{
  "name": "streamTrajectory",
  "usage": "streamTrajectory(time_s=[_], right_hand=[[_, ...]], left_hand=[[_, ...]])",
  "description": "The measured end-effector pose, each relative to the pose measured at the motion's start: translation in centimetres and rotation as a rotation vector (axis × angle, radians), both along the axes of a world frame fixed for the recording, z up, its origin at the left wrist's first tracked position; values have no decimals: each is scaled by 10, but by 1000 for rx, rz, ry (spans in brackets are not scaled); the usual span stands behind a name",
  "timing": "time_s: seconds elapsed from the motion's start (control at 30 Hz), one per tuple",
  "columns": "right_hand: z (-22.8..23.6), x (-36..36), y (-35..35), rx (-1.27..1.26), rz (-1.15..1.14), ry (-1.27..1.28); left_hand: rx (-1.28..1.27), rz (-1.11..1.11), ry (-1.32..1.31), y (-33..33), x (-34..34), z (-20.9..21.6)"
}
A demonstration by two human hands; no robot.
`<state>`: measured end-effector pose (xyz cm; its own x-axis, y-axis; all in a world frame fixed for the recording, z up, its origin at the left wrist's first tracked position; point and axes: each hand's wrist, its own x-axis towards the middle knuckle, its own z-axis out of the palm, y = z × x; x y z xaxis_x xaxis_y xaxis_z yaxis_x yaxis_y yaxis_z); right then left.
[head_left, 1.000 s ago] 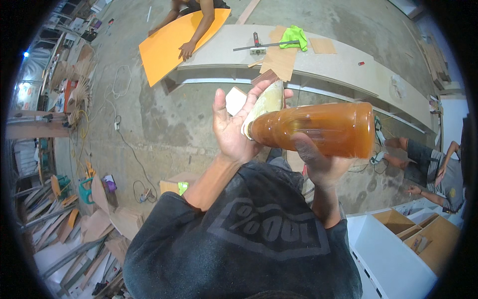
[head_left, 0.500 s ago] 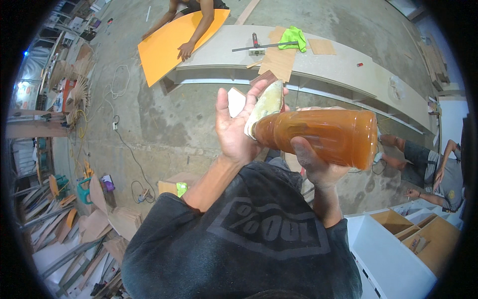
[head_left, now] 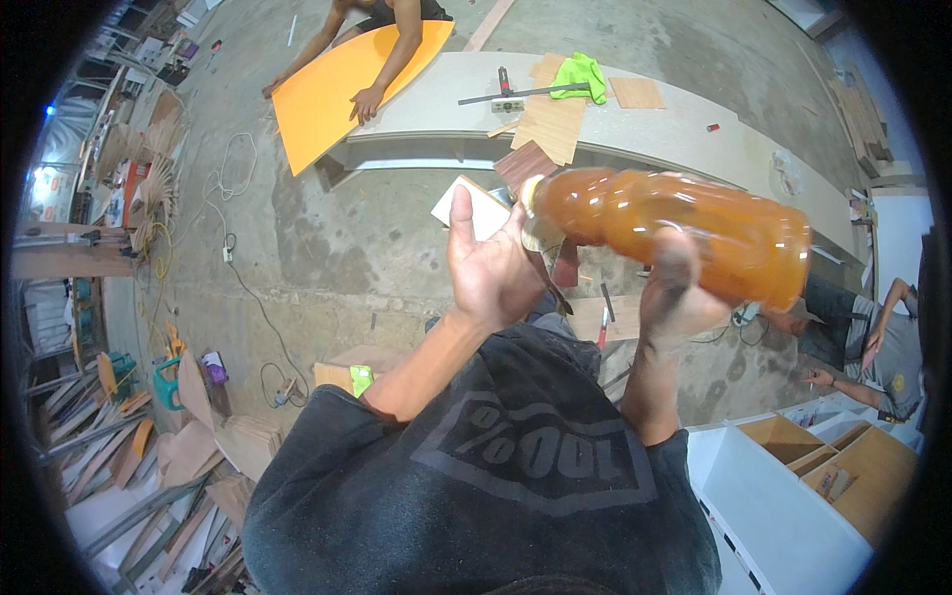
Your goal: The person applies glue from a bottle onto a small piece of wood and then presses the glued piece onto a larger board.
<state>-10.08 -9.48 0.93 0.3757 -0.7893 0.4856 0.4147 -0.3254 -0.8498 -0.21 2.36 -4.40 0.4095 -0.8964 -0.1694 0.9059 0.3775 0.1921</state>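
Observation:
My right hand [head_left: 684, 293] is wrapped around a clear plastic bottle [head_left: 719, 236] of amber liquid, tilted with its neck to the left and its base to the right. Some blur shows on the bottle and fingers. My left hand [head_left: 496, 273] is palm up beside the bottle's mouth, thumb stretched out. Its fingers hold a small flat pale piece with a reddish-brown edge [head_left: 540, 236], partly hidden behind the bottle neck; its exact kind is unclear. Just beyond that hand lie a white block [head_left: 466, 206] and a reddish-brown square sheet [head_left: 527, 166].
A long pale panel bench [head_left: 684, 134] crosses ahead, bearing wood sheets [head_left: 545, 129], a green cloth [head_left: 580, 77] and a metal bar. Another person steadies an orange panel [head_left: 342, 94]. Someone sits at right beside a white cabinet [head_left: 773, 506]. Offcuts [head_left: 119, 436] pile at left; cables cross the floor.
The bottle has moved up and right, away from my left palm. My left hand has shifted slightly right, and the pale piece has turned and dropped lower, mostly behind the bottle's neck.

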Motion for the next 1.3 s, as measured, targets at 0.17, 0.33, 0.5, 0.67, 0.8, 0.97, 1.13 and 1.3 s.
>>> streamTrajectory(time_s=[0.17,0.33,0.5,0.67,0.8,0.97,1.13,1.3], right_hand=[[-3,-11,-40,413,-78,-262],[-12,-24,-61,725,41,-350],[-77,-47,-77,1000,-29,-252],[-158,-71,-62,1465,64,-214],[-214,-77,-40,1753,231,-299],[-230,-64,-21,1724,308,-193],[-235,-58,-21,1718,412,-123],[-248,-48,-27,1769,446,19]], left_hand=[[-96,36,152,6,6,-10],[-39,54,112,10,9,-19],[-92,82,152,25,29,-38],[-18,266,164,64,69,-59],[14,340,119,77,88,-59],[8,333,114,76,83,-56],[51,339,92,77,70,-55],[203,380,99,80,57,-60]])
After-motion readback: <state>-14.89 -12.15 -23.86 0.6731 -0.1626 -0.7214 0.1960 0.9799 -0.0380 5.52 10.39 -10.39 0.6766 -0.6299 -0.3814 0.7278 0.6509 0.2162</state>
